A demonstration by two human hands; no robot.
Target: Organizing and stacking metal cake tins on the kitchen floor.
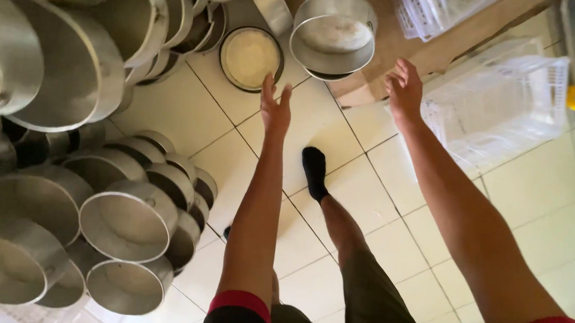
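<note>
My fingers are spread wide on both sides and hold nothing: the left hand [275,109] and the right hand [404,89] reach forward, palms loose, toward a round metal pot [333,34] that sits at the far side, between and just beyond the two hands. Neither hand touches it; the pot looks blurred at its rim, and I cannot tell whether it rests on the brown board [428,45] under it or is off the surface. From the head camera, I see a second pot with a pale inside [249,58] on the tiled floor [525,191], just left of the first. Far left and near left, stacked metal pots [92,192] lie on their sides in rows. On the right stands a clear plastic crate [503,103]. My foot in a black sock [314,172] steps forward between the arms. As I judge it, many pots are already stacked and this one is not yet in hand, so grasping and placing remain.
</note>
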